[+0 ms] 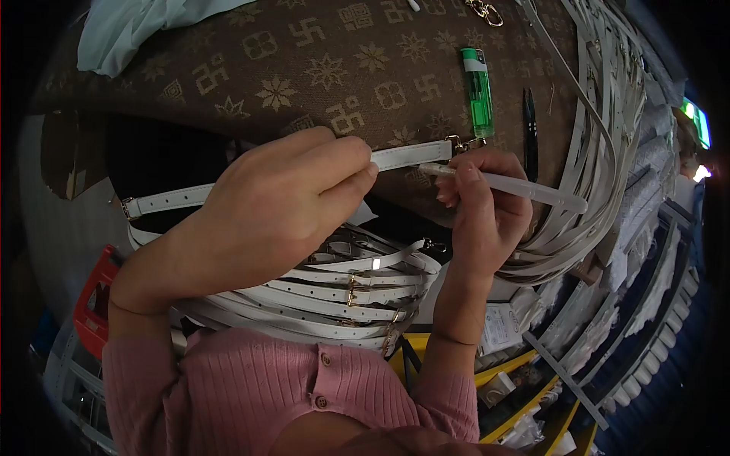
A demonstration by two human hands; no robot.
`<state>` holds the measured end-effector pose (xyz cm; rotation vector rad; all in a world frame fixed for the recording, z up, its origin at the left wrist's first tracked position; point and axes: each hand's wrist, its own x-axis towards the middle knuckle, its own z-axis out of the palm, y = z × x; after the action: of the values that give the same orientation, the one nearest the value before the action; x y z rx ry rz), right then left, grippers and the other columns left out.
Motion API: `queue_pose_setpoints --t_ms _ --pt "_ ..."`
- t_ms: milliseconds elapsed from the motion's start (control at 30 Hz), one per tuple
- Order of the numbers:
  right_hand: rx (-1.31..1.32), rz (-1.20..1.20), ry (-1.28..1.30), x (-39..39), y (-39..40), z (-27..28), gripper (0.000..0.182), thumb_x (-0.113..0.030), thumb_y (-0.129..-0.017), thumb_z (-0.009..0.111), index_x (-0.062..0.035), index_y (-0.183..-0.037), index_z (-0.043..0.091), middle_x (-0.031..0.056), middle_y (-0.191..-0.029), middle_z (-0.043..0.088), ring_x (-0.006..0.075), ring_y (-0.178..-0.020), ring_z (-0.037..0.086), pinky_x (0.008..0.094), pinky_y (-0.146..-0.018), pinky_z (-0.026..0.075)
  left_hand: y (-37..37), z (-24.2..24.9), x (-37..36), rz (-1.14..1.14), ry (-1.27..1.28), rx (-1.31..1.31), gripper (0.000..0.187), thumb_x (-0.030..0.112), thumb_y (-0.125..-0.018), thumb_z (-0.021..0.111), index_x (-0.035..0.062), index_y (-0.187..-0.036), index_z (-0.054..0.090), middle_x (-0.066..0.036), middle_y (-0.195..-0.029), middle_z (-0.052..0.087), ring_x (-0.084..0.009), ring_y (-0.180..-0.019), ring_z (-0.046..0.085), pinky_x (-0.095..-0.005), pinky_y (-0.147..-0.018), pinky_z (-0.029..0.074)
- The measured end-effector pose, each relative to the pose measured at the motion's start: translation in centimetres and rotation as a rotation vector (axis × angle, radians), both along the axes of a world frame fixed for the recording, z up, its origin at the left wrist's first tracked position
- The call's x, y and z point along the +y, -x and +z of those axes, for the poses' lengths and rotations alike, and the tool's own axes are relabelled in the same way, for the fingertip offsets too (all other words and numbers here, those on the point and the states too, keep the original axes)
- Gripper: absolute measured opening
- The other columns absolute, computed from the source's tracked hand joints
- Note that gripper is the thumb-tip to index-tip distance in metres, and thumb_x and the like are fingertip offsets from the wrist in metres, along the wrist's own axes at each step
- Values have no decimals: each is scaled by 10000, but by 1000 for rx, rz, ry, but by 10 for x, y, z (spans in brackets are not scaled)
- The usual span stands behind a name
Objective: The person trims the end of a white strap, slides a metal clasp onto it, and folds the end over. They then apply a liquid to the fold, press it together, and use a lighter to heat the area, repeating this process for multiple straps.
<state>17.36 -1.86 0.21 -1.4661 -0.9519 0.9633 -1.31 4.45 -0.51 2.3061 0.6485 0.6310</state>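
Note:
My left hand (285, 201) is closed on a white stitched strap (411, 155), pinching it between thumb and fingers. The strap's right end carries a gold-coloured clasp (456, 142); a punched length with a buckle (131, 208) shows left of the wrist. My right hand (490, 201) grips a translucent white pen-like tool (544, 192), its narrow pale tip pointing left, right at the strap's lower edge near the clasp end. Just beyond the clasp lies a green lighter (478, 95). Many white buckled straps (304, 308) are heaped below my hands, near my body.
Black tweezers (530, 133) lie on the brown patterned cloth (304, 68), right of the lighter. A thick bundle of white straps (608, 137) curves along the right side. Pale fabric (144, 34) sits at the upper left, yellow bins (517, 414) at the lower right, a red plastic piece (93, 304) at left.

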Motion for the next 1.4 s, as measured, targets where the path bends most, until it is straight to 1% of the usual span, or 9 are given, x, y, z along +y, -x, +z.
queue_pose_setpoints --t_ms 367,433,500,600,667,700,1067,1133,1400 --pt "-145 32 9 -3 5 -3 68 -10 -779 558 22 -832 530 57 -694 554 89 -564 507 193 -500 410 0 -2 3 -20 -28 -9 154 -11 -698 620 -71 -837 588 -141 -868 567 -232 -712 570 -292 -583 474" --pt "-922 268 -412 -4 8 -10 152 44 -689 586 14 -825 525 85 -682 534 177 -544 512 246 -482 411 0 -8 3 -24 -105 -78 144 41 -713 546 -46 -825 565 -77 -810 490 -209 -691 509 -299 -581 441" --pt "-1065 298 -508 -5 12 -14 240 65 -608 609 0 -823 523 107 -682 523 248 -555 513 291 -479 414 0 -8 3 -31 -88 -84 151 41 -707 544 -48 -826 563 -80 -810 489 -213 -693 509 -301 -585 440" --pt "-807 321 -362 -3 1 -7 127 14 -717 583 17 -828 521 104 -716 562 189 -568 526 249 -516 424 -1 -8 4 -31 -86 -87 160 41 -699 542 -51 -828 560 -84 -808 487 -216 -696 509 -303 -589 439" --pt "-75 36 29 -2 -5 -2 75 -36 -813 537 29 -851 531 71 -756 576 109 -609 533 204 -543 426 -1 -9 3 -33 -94 -77 161 41 -697 543 -52 -828 559 -85 -806 487 -216 -698 509 -302 -588 439" --pt "59 21 -14 -1 -7 -4 106 -67 -853 510 34 -870 539 52 -777 577 63 -653 529 180 -562 428 -2 -10 3 -27 -101 -75 161 40 -696 543 -52 -828 558 -85 -803 486 -216 -698 509 -302 -588 438" --pt "-4 69 45 2 -3 1 107 -58 -845 515 45 -866 531 61 -758 573 73 -656 537 183 -567 430 -4 -7 3 -9 -32 -86 110 40 -749 535 -42 -821 550 -79 -787 476 -217 -694 504 -311 -576 430" --pt "-3 71 46 2 -3 1 106 -58 -844 516 45 -864 530 61 -756 573 72 -656 537 182 -567 429 -4 -2 4 -10 -20 -47 130 -37 -685 632 -80 -798 583 -138 -827 562 -225 -692 570 -282 -564 479" --pt "-83 72 34 -2 1 -1 95 -59 -842 526 33 -863 535 50 -716 572 53 -630 513 165 -551 402 -3 -1 5 -14 -15 -31 117 -43 -685 631 -78 -781 576 -132 -814 557 -222 -699 568 -275 -578 473"
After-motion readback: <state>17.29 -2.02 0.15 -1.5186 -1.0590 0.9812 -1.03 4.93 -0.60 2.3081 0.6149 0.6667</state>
